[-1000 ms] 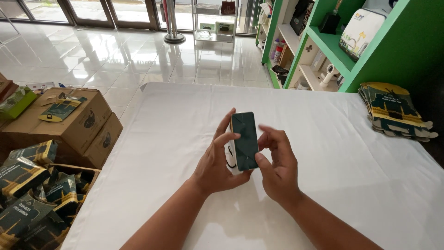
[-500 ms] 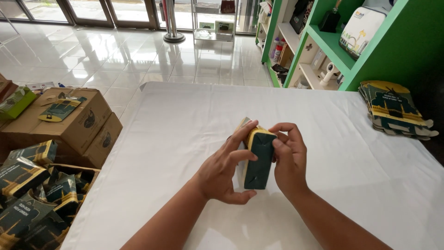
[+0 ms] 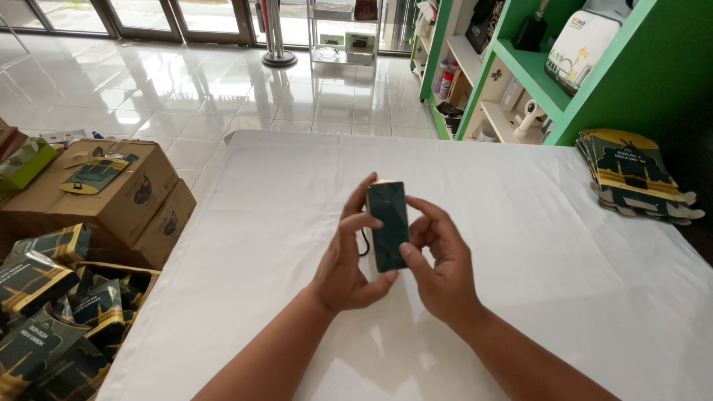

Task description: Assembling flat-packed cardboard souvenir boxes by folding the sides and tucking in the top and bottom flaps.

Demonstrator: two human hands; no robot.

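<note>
indoors — white table (image 3: 520,245) (green shelf (image 3: 564,82) behind), glossy tile floor (image 3: 148,82).

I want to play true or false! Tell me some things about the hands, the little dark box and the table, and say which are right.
1. Both hands hold the small dark box. True.
2. The box lies flat on the white table. False: it is held up above it.
3. A stack of flat dark packages lies at the table's far right edge. True.
4. The shelf is red. False: it is green.
5. Cardboard boxes stand on the floor to the left. True.
</note>
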